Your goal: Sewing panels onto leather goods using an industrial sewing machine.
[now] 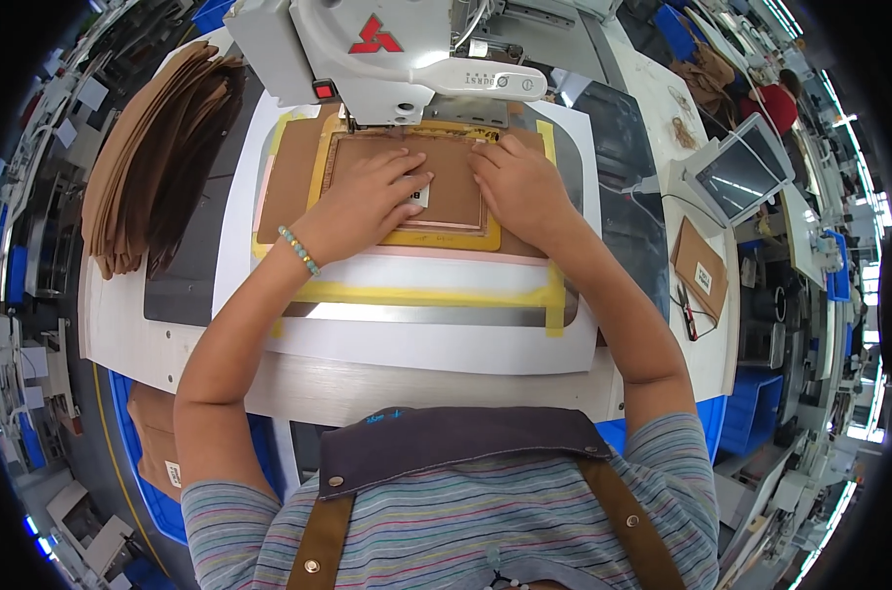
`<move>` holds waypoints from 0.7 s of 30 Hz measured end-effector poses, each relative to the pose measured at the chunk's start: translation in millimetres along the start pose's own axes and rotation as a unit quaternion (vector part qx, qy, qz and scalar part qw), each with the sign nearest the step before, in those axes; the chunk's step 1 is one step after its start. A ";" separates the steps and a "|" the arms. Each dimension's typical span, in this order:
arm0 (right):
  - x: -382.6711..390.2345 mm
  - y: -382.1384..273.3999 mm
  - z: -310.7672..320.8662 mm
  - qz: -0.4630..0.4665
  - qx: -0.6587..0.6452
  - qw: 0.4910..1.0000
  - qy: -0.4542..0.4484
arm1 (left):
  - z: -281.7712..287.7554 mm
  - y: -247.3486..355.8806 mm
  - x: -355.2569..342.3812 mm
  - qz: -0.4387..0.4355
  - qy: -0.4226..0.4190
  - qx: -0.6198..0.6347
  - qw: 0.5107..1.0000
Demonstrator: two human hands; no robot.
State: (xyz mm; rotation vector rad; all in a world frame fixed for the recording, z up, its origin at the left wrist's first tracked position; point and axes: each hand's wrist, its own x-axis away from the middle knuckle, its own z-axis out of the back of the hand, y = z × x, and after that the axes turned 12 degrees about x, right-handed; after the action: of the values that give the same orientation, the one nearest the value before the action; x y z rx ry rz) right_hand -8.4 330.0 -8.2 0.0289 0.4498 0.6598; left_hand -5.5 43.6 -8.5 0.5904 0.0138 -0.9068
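Observation:
A brown leather panel [456, 192] lies inside a yellow-taped frame [406, 236] on a white template board [416, 339], just below the head of a white sewing machine [367, 49]. My left hand [367, 202] lies flat on the panel, its fingers spread over a small white label [421, 192]. My right hand [519, 187] presses flat on the panel's right side, fingertips near the machine's foot. Neither hand grips anything. A beaded bracelet [298, 249] circles my left wrist.
A thick stack of brown leather pieces [151, 157] sits at the left of the table. At the right lie a tilted touch screen [741, 172], a brown piece with a white label [701, 270] and small scissors [687, 310]. Blue bins [750, 413] stand beside the table.

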 end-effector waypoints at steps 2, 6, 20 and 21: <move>-4.2 -3.9 -0.8 -0.002 0.001 1.000 0.003 | -0.6 -1.5 -0.3 0.004 -0.004 -0.011 1.000; -13.7 -6.9 -10.6 0.024 0.003 0.998 0.064 | -0.4 -2.4 -0.6 0.003 -0.006 -0.012 1.000; -38.7 -33.8 -25.7 0.035 -0.002 0.997 0.072 | 8.2 -10.2 8.8 0.045 0.012 0.011 0.999; -37.4 -33.7 -27.8 0.035 -0.002 0.997 0.073 | 8.3 -12.2 8.7 0.045 0.012 0.010 0.999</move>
State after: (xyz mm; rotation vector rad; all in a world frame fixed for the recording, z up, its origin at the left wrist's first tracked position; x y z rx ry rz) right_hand -26.3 277.7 -24.2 -0.0074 0.5894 0.7355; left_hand -11.0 27.4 -9.5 0.6169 0.0004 -0.8135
